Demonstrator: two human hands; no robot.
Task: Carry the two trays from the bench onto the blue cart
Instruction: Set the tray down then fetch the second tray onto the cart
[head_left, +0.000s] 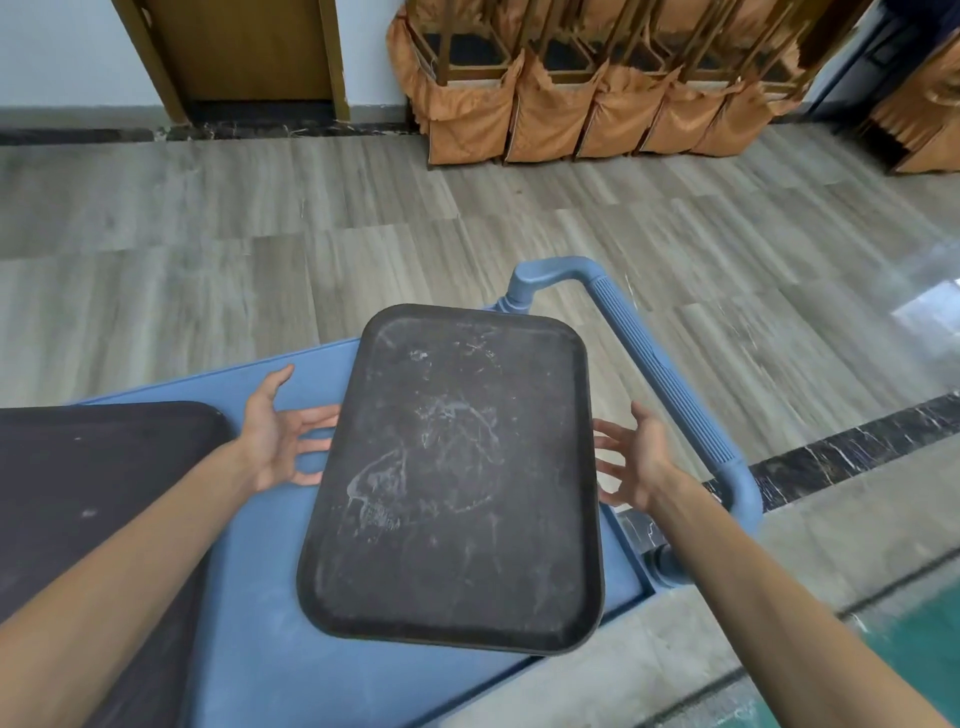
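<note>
A dark, scuffed rectangular tray (457, 478) lies flat on the right part of the blue cart (291, 649), its long side running away from me. A second dark tray (98, 478) lies on the cart's left part, partly covered by my left forearm. My left hand (283, 434) is beside the scuffed tray's left rim, fingers spread, holding nothing. My right hand (636, 457) is at the tray's right rim, fingers spread and apart from it. The bench is out of view.
The cart's ribbed blue handle (665, 374) arches along the right side, just past my right hand. Grey wood-pattern floor surrounds the cart. Stacked chairs with orange covers (597, 104) stand against the far wall, beside a brown door (244, 52).
</note>
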